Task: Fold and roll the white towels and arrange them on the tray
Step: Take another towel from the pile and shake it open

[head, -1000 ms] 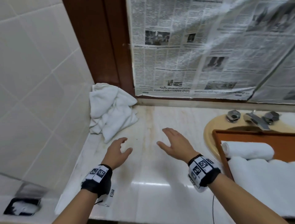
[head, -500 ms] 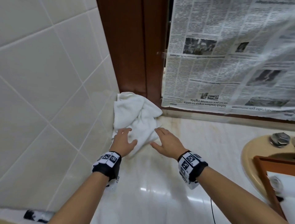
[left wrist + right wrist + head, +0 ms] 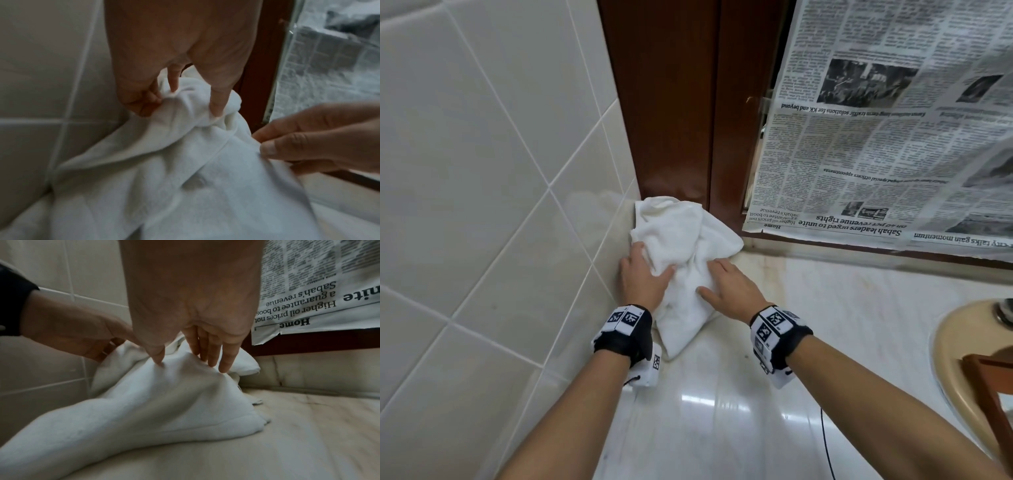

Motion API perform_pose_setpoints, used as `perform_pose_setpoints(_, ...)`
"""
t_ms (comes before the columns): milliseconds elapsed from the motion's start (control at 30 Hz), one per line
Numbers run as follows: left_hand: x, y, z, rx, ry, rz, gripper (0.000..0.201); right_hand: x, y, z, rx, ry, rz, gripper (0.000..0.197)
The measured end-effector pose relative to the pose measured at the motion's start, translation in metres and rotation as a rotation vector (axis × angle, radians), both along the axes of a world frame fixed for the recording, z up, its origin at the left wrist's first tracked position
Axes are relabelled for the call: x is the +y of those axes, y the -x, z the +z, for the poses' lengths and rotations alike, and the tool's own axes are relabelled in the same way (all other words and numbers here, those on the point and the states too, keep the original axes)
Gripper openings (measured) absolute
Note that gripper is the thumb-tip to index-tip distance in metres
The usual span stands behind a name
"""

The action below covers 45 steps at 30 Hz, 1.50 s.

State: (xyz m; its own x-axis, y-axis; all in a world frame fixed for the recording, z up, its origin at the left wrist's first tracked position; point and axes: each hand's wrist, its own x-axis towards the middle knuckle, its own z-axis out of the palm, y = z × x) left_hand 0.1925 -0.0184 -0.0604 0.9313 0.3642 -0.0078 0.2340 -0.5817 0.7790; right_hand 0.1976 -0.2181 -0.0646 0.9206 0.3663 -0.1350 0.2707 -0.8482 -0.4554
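Head view shows the counter [image 3: 756, 394] with the crumpled towel [image 3: 681, 246] heaped in the corner against the tiled wall [image 3: 482, 171]; if it is lifted bunched, folds may tangle or drag; the left hand [image 3: 642, 277] pinches a fold between thumb and curled fingers; the right hand [image 3: 729, 284] lies nearly flat, fingertips pressing the cloth, so its side could slip.
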Motion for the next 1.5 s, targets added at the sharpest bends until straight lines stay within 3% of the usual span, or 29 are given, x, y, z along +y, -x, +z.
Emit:
perform_pose_setpoints(67, 0.001, 0.007, 0.005, -0.036, 0.179, -0.032, 0.073, -0.002, 0.000, 0.002, -0.043, -0.024, -0.002, 0.063)
perform_pose_setpoints(133, 0.001, 0.020, 0.011, -0.083, 0.244, -0.101, 0.066, -0.004, -0.002, 0.011, -0.119, -0.075, -0.003, 0.064)
perform_pose_setpoints(300, -0.004, 0.059, 0.039, -0.194, 0.097, -0.382, 0.047, -0.013, -0.008, 0.046, -0.381, -0.277, 0.056, 0.067)
perform_pose_setpoints(433, -0.008, 0.093, 0.051, -0.194, 0.135, -0.553, 0.040, -0.016, 0.000, 0.075, -0.404, -0.090, 0.236, 0.073)
perform_pose_setpoints(500, -0.008, 0.107, 0.053, -0.208, 0.155, -0.576, 0.041, -0.014, 0.007, 0.079, -0.282, -0.002, 0.341, 0.049)
perform_pose_setpoints(600, -0.003, 0.124, 0.049, -0.229, 0.124, -0.541, 0.047, -0.022, 0.029, 0.078, -0.181, -0.076, 0.342, 0.002)
perform_pose_setpoints(700, 0.000, 0.141, 0.052, -0.214, 0.126, -0.521, 0.038, -0.037, 0.059, 0.079, -0.104, -0.265, 0.256, 0.005)
perform_pose_setpoints(800, -0.010, 0.154, 0.060, -0.209, 0.181, -0.592, 0.039, -0.045, 0.091, 0.079, -0.036, -0.355, 0.193, 0.025)
perform_pose_setpoints(933, -0.028, 0.169, 0.068, -0.197, 0.197, -0.650, 0.044, -0.052, 0.119, 0.075, -0.171, -0.371, 0.148, 0.041)
perform_pose_setpoints(1067, -0.030, 0.181, 0.060, -0.116, 0.176, -0.531, 0.034, -0.065, 0.151, 0.097, -0.251, -0.478, 0.086, 0.022)
perform_pose_setpoints(1167, -0.025, 0.191, 0.044, -0.071, 0.080, -0.544, 0.012, -0.084, 0.174, 0.115, -0.241, -0.527, 0.068, 0.027)
perform_pose_setpoints(1300, -0.017, 0.210, 0.034, -0.048, 0.103, -0.539, 0.011, -0.131, 0.205, 0.136, -0.220, -0.512, -0.032, 0.043)
perform_pose_setpoints(1500, -0.029, 0.240, 0.061, -0.092, 0.184, -0.552, 0.023, -0.211, 0.260, 0.145, -0.204, -0.504, -0.151, 0.037)
